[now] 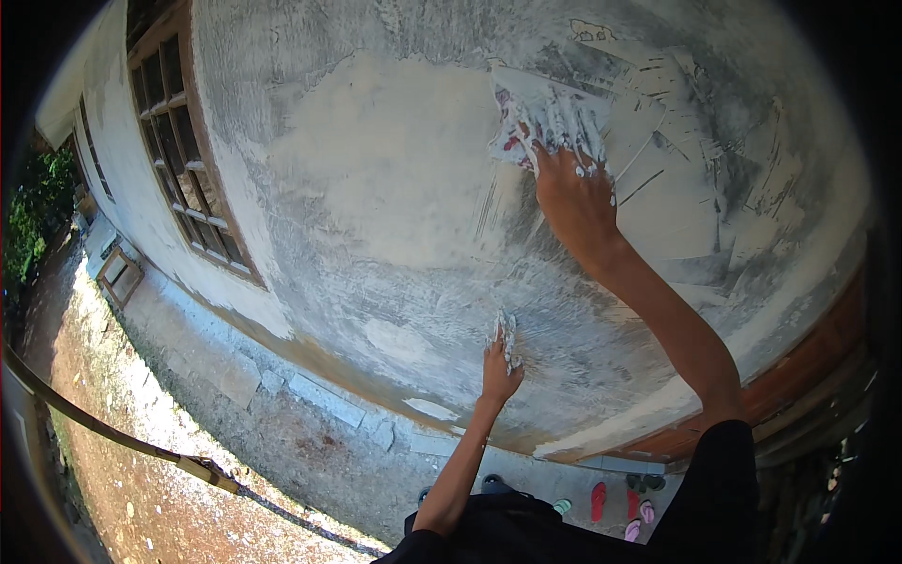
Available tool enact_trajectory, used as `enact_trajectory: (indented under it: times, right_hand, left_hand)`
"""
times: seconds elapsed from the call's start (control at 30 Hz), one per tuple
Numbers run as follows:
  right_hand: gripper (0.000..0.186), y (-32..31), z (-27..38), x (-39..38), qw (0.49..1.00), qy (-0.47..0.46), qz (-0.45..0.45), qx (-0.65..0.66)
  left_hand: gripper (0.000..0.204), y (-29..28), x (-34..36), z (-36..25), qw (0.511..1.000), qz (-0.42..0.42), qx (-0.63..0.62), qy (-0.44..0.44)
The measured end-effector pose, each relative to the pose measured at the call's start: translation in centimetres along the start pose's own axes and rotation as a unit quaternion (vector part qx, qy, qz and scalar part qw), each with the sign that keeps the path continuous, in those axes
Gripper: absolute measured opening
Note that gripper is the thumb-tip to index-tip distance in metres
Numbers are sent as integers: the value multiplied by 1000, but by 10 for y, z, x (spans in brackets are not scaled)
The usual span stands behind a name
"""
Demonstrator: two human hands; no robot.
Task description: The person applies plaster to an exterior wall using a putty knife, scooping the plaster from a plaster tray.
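Against the plastered wall (376,150), my right hand (575,193) presses a thin, whitish sheet (554,103) with pink and red patches. Thick white putty streaks cover the sheet and coat my fingers, which are stretched over it. Lower down and to the left, my left hand (503,371) is closed around a small piece smeared with putty (506,334), close to the wall. Its kind cannot be made out under the putty. Pale smooth patches and grey scraped areas mark the wall around both hands.
A wooden window (183,141) with several panes is set in the wall at left. Below runs a concrete walkway (310,423) with tiles and a leaning wooden frame (120,277). Red flip-flops (598,501) and other footwear lie near my feet. A curved pole (113,428) crosses the lower left.
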State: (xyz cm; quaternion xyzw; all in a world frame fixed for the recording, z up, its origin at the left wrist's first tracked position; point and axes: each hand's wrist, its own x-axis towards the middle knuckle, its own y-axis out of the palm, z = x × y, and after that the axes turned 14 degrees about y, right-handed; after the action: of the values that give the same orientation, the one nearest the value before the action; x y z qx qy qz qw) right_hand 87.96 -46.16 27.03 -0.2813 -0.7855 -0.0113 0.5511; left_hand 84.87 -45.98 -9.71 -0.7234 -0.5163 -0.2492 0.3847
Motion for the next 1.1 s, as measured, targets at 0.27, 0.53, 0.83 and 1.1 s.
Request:
enact_trajectory:
  times: [0.27,0.53,0.83,1.1]
  right_hand:
    - [17,100,17,-100,971,-172,3,-168]
    - [27,22,51,-125,968,-154,180,86]
    - [25,27,-42,1,999,25,26,-18]
    - [29,65,45,-175,957,-165,233,48]
  left_hand:
    - [70,4,5,-1,1000,2,-28,-1]
    - [69,8,-8,28,996,81,-32,-8]
    - [67,3,-1,10,999,-16,-36,21]
    - [64,11,-7,26,998,27,-45,17]
